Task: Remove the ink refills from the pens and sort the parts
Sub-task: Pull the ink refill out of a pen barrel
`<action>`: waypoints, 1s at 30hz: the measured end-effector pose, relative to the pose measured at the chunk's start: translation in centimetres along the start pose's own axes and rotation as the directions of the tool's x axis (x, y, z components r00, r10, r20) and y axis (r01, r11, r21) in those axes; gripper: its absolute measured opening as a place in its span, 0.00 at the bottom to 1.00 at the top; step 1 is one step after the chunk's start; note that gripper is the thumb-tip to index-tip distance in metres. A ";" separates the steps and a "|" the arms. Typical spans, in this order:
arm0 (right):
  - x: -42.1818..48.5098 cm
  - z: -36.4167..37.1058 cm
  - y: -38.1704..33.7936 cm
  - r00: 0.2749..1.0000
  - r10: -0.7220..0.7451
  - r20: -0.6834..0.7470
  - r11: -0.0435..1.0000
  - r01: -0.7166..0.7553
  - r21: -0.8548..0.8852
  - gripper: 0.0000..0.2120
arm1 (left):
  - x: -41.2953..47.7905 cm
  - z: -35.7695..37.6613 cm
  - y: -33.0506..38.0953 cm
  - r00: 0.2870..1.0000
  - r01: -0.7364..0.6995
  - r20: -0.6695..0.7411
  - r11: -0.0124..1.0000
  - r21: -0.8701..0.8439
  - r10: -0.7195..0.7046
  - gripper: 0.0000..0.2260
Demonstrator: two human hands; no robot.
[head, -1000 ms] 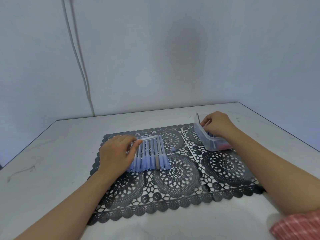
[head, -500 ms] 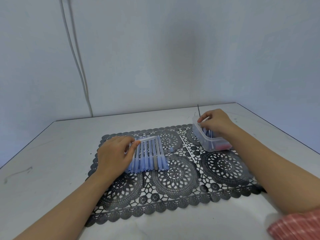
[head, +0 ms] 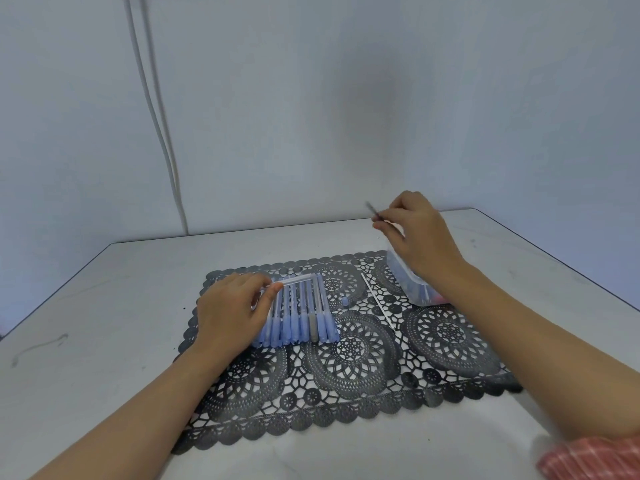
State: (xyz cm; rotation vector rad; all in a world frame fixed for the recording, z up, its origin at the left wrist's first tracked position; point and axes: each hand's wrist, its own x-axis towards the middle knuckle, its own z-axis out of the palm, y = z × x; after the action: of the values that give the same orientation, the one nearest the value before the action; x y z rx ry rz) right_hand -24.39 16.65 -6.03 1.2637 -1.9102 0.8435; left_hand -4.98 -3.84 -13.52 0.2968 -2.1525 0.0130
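Note:
Several blue pens lie side by side in a row on a black lace mat. My left hand rests on the row's left side, thumb and fingers pinching the end of a clear pen barrel that lies across the pens' far ends. My right hand is raised above a clear plastic box at the mat's back right and pinches a thin dark ink refill, blurred, which points up and to the left. The box's contents are mostly hidden by my wrist.
A small blue cap lies right of the pen row. A thin white rod lies slanted on the mat between the pens and the box. The grey table meets walls behind and at the right; cables hang down the wall.
My right hand has risen out of the plastic box with the thin dark refill pinched in it. My left hand has stayed on the pen row.

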 end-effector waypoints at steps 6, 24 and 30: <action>-1.4 1.7 -2.0 0.974 -0.203 0.099 0.976 0.210 -0.057 0.18 | 0.0 0.0 -0.1 1.000 -0.005 -0.020 1.000 -0.005 0.005 0.27; -4.2 3.8 -2.8 0.891 -0.301 0.339 0.933 0.349 -0.091 0.43 | 0.0 0.1 -0.3 0.998 -0.040 -0.047 0.999 -0.022 0.039 0.24; -4.3 3.9 -3.0 0.903 -0.321 0.286 0.929 0.359 -0.091 0.40 | 0.0 0.2 -0.3 0.996 -0.070 -0.064 0.997 -0.023 0.068 0.22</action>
State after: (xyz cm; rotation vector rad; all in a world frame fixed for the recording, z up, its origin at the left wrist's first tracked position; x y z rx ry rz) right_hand -21.03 14.65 -11.25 1.6267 -1.8327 0.3630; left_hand -5.07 -4.12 -13.65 0.2048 -2.0981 0.0338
